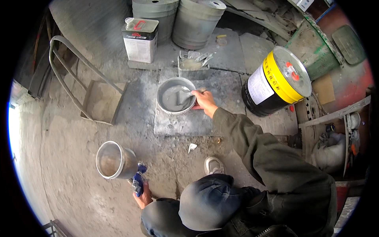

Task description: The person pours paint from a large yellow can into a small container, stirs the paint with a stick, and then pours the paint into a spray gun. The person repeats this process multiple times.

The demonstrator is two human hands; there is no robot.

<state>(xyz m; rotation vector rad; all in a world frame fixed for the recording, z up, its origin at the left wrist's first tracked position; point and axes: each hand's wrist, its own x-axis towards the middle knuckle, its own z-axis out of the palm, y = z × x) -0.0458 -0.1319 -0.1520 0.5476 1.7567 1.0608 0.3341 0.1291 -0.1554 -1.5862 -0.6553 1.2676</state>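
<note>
Gripping a flat scraper [184, 96], the right hand [205, 102] has its fingers closed around it — the blade sits in grey paste [172, 104] inside a round bowl [160, 106], which stands by the left edge of the stone slab [221, 122]. The left hand [144, 196] is curled around a blue tool [137, 183], right beside a translucent pail [128, 162]; I cannot tell whether those two are joined. A rectangular tub [193, 73] stands at the slab's far edge — a yellow-and-black drum [281, 79] beyond its right edge.
</note>
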